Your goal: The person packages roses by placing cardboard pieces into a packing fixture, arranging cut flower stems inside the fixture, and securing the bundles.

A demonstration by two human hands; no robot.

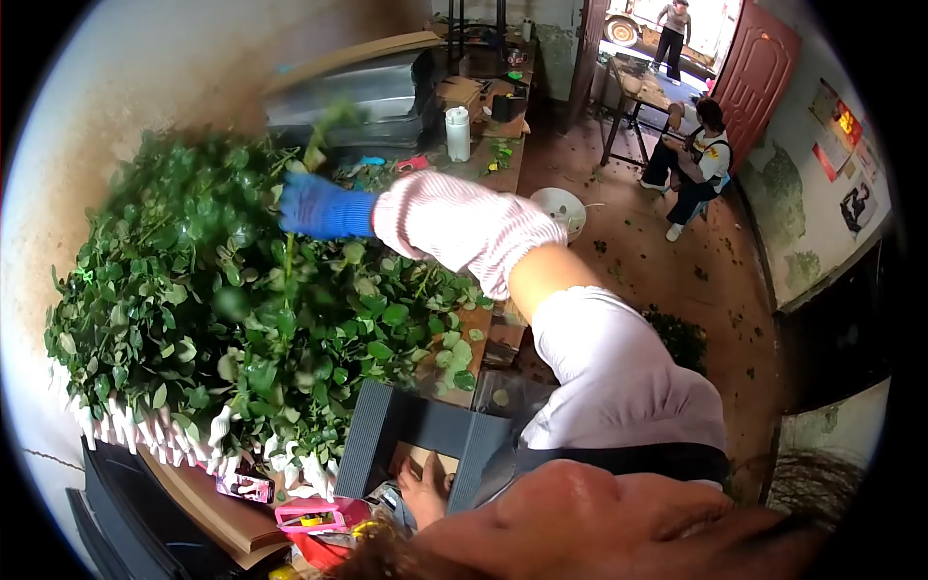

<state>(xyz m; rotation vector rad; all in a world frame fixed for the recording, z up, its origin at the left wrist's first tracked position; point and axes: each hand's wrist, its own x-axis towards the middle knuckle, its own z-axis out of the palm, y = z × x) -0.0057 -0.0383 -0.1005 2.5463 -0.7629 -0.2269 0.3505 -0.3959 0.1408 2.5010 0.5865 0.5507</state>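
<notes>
My right hand [302,205], in a blue knitted glove with a striped sleeve above it, is closed around a leafy rose stem [317,145] over the green pile. Motion blurs the upper leaves of that stem. Beneath and around the glove spreads a large heap of leafy stems [193,300], with white-netted flower heads [145,425] along its near left edge. My left hand [422,491] is bare, its fingers stretched over a brown panel within a dark grey ribbed frame [372,435]. Part of that hand is hidden by my head.
A white bottle [457,133] and cardboard stand on the bench's far end, beside stacked grey sheets [353,101]. A pink basket [324,517] and a phone [244,486] lie near the heap. A white bucket [559,213] is on the floor. One person [701,155] sits; another [674,39] stands outside.
</notes>
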